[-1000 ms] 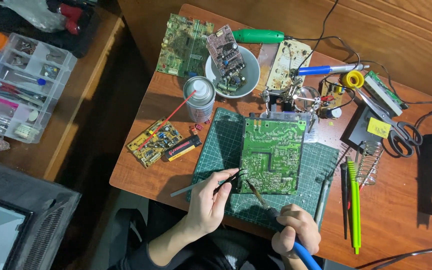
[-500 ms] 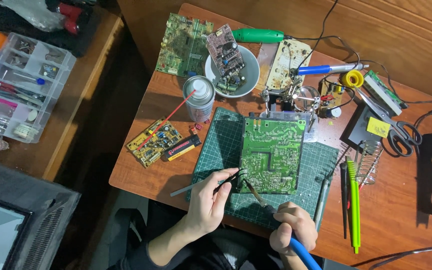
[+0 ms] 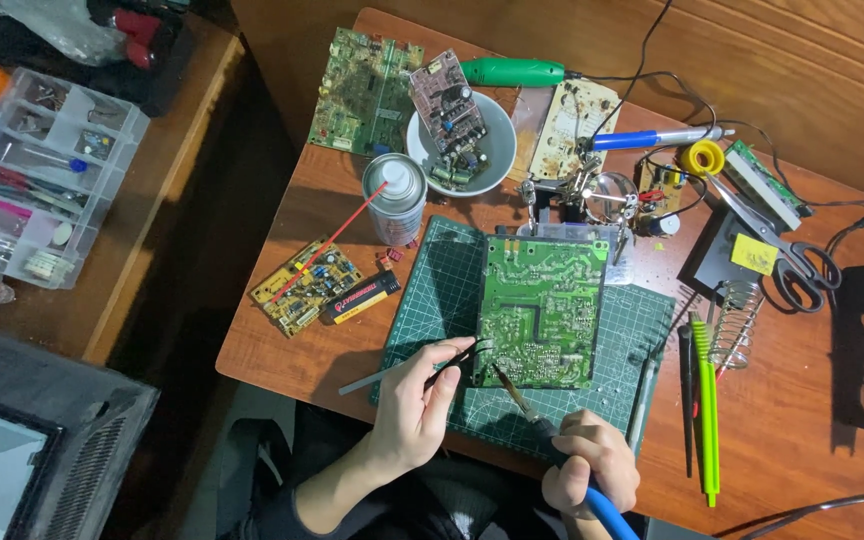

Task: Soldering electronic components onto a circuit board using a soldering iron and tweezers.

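A green circuit board (image 3: 539,310) lies solder side up on a dark green cutting mat (image 3: 441,290). My left hand (image 3: 414,405) pinches black tweezers (image 3: 457,357) whose tips touch the board's near left corner. My right hand (image 3: 590,468) grips a blue-handled soldering iron (image 3: 522,402), its tip resting at the board's near edge, close to the tweezer tips. A helping-hands clamp with a magnifier (image 3: 592,195) stands just beyond the board's far edge.
A spray can with a red straw (image 3: 395,198), a white bowl of boards (image 3: 460,140), a yellow board (image 3: 306,289), a green board (image 3: 368,90), scissors (image 3: 782,245), an iron stand coil (image 3: 734,322) and green and black pens (image 3: 700,400) surround the mat. A clear parts box (image 3: 37,180) sits left.
My right hand has slid a little to the left and up with the iron. The left hand and the tweezers stay at the board's corner.
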